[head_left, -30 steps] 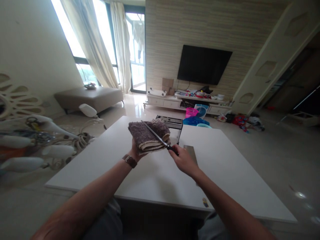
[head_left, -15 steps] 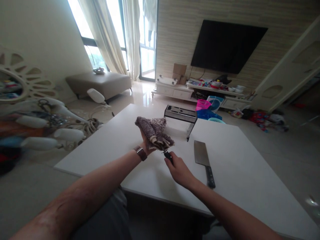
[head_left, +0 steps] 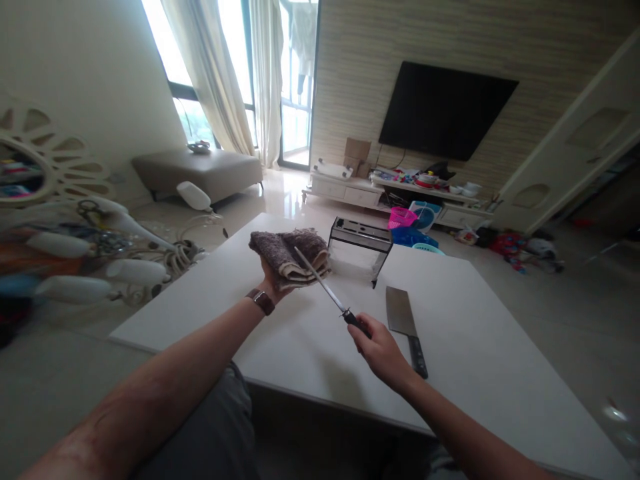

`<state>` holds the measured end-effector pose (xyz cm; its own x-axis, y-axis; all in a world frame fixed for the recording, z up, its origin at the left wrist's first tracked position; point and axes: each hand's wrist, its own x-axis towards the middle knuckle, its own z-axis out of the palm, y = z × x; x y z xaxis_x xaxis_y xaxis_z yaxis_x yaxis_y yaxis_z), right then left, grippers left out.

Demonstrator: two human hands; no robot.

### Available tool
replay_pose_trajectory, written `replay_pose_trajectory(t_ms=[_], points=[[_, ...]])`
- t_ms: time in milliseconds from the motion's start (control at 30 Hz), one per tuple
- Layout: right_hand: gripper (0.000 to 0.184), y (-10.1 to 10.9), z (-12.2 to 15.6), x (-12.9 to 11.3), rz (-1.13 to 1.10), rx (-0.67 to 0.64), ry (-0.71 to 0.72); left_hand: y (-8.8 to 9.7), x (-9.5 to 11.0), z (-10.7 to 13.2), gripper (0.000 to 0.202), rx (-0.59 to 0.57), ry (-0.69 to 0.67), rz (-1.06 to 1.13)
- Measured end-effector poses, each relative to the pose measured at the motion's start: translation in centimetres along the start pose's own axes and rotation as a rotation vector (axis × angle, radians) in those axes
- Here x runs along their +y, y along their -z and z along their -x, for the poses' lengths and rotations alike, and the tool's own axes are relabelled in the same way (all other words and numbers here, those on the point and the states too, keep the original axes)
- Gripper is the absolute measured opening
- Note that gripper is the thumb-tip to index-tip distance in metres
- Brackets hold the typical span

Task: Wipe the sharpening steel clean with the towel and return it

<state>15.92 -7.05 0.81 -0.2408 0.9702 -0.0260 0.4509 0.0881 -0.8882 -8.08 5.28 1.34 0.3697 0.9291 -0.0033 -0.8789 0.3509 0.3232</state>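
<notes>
My left hand [head_left: 273,283] is closed under a folded brown towel [head_left: 289,254], holding it up over the white table [head_left: 475,347]. My right hand [head_left: 380,347] grips the black handle of a thin sharpening steel [head_left: 320,283]. The rod points up and left, and its tip lies across the towel. A cleaver [head_left: 403,320] with a black handle lies flat on the table just right of my right hand.
A metal knife rack [head_left: 361,235] stands on the table's far edge. White-handled tools and cords [head_left: 100,260] sit on the left. Beyond are a bench, a TV stand with clutter, a wall TV and coloured baskets on the floor.
The rod has been drawn back out of the towel's folds toward me, so most of its length now shows. The towel has opened flatter in my left hand.
</notes>
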Motion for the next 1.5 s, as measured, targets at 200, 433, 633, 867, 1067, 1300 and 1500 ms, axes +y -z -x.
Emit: replay_pose_trajectory(t_ms=[200,433,633,867,1067,1300,1500], points=[[0.024,-0.1,-0.4,0.3,-0.029,0.084,0.028,-1.7,-3.6,0.6,0.077,-0.157,0.121,0.026],[0.007,-1.9,-1.0,0.5,0.216,-0.034,0.090,1.9,-5.5,-0.3,0.074,-0.206,0.115,0.059],[0.005,-2.6,-0.9,-0.1,0.238,-0.106,0.075,4.8,-2.5,-0.6,0.092,-0.308,0.310,-0.087],[0.006,-1.5,-0.7,-1.4,0.070,-0.111,0.010,3.8,2.2,-1.3,0.090,-0.201,0.151,-0.091],[0.006,-0.5,0.0,-1.0,-0.106,-0.021,-0.023,2.0,2.7,0.5,0.083,-0.152,0.009,0.056],[0.011,-0.4,-0.4,-0.5,-0.101,0.103,0.058,-0.6,-0.9,1.5,0.080,-0.134,0.108,0.166],[0.020,-1.9,-0.4,-0.4,-0.164,0.038,0.003,-0.1,-4.8,1.3,0.077,-0.078,0.186,0.171]])
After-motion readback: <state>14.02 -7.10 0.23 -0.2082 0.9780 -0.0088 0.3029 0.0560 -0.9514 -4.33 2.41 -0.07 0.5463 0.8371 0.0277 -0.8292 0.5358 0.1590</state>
